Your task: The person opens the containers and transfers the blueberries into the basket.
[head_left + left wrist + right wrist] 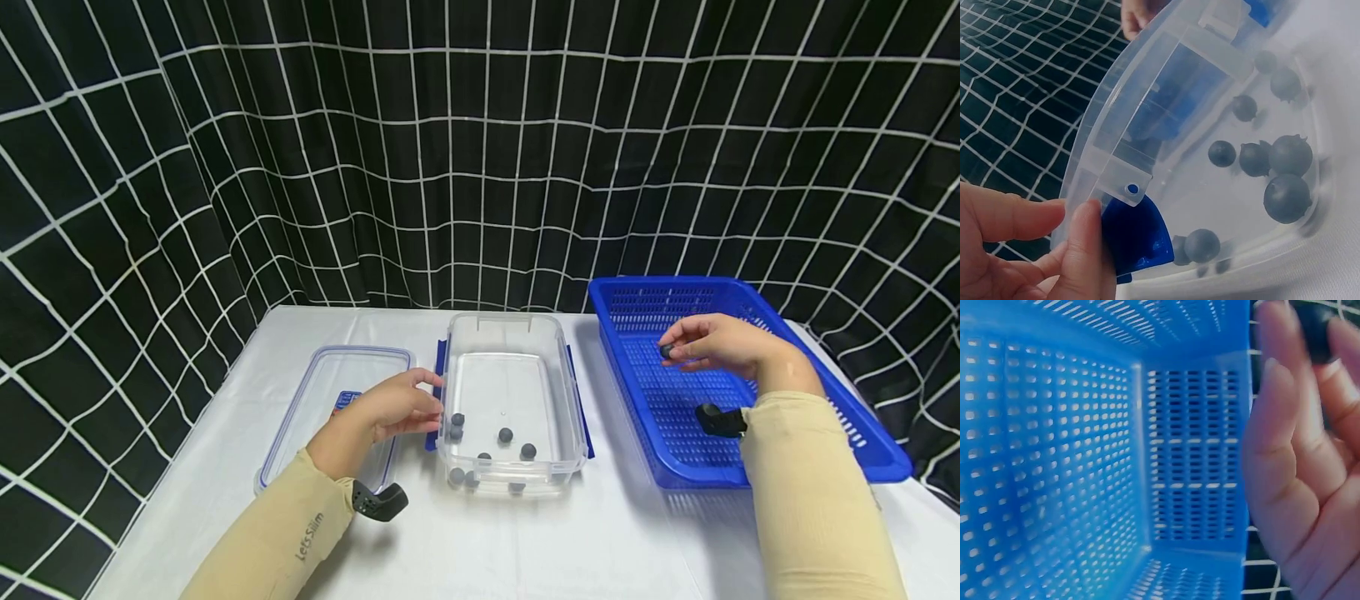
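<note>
The right hand point(716, 346) pinches a dark ball point(666, 352) over the blue perforated basket point(675, 283) at right; relaxed left-hand point(401, 406) fingers touch the clear container point(502, 383); a light, low fingertip hold should suit something so round.

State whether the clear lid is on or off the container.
Off: in the head view, the clear lid lies on the white tabletop beside the container, whose top is open.

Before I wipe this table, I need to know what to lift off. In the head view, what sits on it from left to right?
Clear lid → clear plastic container with dark balls inside → blue basket.
</note>
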A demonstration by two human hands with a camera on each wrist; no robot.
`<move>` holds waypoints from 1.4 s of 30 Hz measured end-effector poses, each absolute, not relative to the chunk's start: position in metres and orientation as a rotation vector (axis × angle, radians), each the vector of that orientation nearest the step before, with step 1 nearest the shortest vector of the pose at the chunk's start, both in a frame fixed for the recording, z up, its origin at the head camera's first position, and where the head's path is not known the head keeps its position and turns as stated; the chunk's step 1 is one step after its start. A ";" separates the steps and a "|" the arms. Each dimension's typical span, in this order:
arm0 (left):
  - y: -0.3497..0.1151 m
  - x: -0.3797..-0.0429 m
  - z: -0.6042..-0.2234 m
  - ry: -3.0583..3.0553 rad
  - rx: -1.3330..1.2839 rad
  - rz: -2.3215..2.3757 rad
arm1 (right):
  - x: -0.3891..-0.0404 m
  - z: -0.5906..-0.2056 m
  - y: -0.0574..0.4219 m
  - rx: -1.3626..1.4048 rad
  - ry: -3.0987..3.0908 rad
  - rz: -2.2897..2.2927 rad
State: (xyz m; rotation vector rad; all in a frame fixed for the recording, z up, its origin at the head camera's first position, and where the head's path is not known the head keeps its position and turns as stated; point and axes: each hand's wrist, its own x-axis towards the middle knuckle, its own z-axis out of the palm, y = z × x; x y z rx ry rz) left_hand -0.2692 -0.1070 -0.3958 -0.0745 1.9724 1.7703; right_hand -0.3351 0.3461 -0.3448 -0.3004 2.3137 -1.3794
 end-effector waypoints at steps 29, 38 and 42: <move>-0.108 -0.271 -0.396 1.980 -0.090 1.753 | -0.346 -0.372 0.387 0.002 2.240 -1.555; -0.108 -0.270 -0.396 1.984 -0.079 1.758 | -0.346 -0.372 0.389 0.027 2.236 -1.579; -0.108 -0.270 -0.397 1.983 -0.082 1.763 | -0.345 -0.369 0.388 0.009 2.242 -1.613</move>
